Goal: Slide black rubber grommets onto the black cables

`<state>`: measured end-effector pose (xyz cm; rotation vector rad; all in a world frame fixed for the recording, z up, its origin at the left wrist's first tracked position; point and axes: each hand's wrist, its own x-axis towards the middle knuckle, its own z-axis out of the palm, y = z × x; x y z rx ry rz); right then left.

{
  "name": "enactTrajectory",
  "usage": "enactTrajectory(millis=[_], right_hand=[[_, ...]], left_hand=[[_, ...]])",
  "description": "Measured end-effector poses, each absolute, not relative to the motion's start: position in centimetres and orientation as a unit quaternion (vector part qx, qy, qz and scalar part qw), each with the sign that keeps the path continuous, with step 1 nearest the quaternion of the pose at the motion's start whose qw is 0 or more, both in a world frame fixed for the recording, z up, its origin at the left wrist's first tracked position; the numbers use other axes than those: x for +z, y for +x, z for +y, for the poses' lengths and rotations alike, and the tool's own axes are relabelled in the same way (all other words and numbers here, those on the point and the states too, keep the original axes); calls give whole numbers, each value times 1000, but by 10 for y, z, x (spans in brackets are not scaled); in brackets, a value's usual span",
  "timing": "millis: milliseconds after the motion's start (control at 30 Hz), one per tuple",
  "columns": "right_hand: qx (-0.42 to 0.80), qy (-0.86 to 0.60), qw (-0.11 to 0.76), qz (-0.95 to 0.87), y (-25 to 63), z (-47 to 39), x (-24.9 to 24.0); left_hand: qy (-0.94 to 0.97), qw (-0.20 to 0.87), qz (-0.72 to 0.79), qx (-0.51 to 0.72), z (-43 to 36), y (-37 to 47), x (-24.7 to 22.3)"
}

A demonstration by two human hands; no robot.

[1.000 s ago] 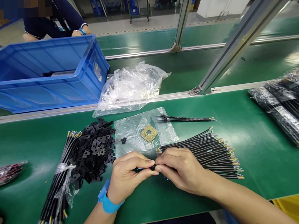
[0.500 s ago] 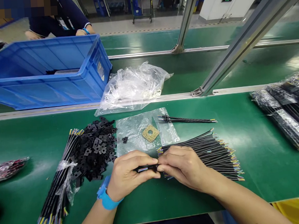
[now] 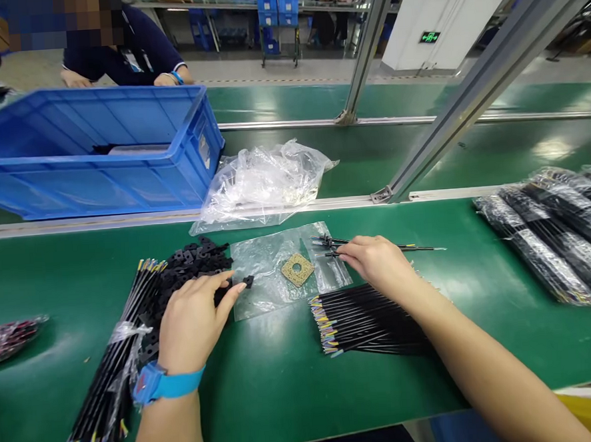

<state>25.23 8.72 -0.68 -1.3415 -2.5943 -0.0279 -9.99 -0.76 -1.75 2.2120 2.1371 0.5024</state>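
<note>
My left hand (image 3: pixel 189 321), a blue strap on its wrist, is over the right side of a pile of small black plastic pieces (image 3: pixel 197 253). Its thumb and forefinger are apart; a single black piece (image 3: pixel 249 282) lies just past the thumb tip on a clear plastic bag (image 3: pixel 257 250). With my right hand (image 3: pixel 378 262) I pinch a black cable (image 3: pixel 422 248) that has a small black piece near its left end. It is beside a few similar cables (image 3: pixel 327 240). Below my right hand spreads a row of black cables (image 3: pixel 366 320) with coloured wire ends, partly under my forearm.
A tan sponge (image 3: pixel 297 269) rests on the bag. To the left lies a tied cable bundle (image 3: pixel 109 372). Behind are a blue crate (image 3: pixel 98 186) and a crumpled plastic bag (image 3: pixel 268 182). Wrapped bundles (image 3: pixel 541 239) lie right, near a slanted metal post (image 3: pixel 449 118). A person (image 3: pixel 139 50) sits opposite.
My hands have come apart from the cable they both held. The left has moved to the black pieces; the right has carried the cable up to the few others. My view has tilted up.
</note>
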Motion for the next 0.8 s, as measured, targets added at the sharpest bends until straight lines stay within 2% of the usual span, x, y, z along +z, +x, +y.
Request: enactTrajectory(millis=[167,400,500,633,800], right_hand=[[-23,-471,115,-875,248,83,-2],[149,-388,32,-909,249,54,13],[194,-391,11,-900,252,54,11],[245,-375,39,-893,256,54,9],[251,-372,40,-893,253,47,11]], left_hand=[[724,-7,676,139,-7,-89,-18],[719,-56,682,119,0,-69,-25],[730,-31,672,121,0,-67,-24],[756,29,647,92,-4,-67,-24],[779,73,614,102,-8,-74,-25]])
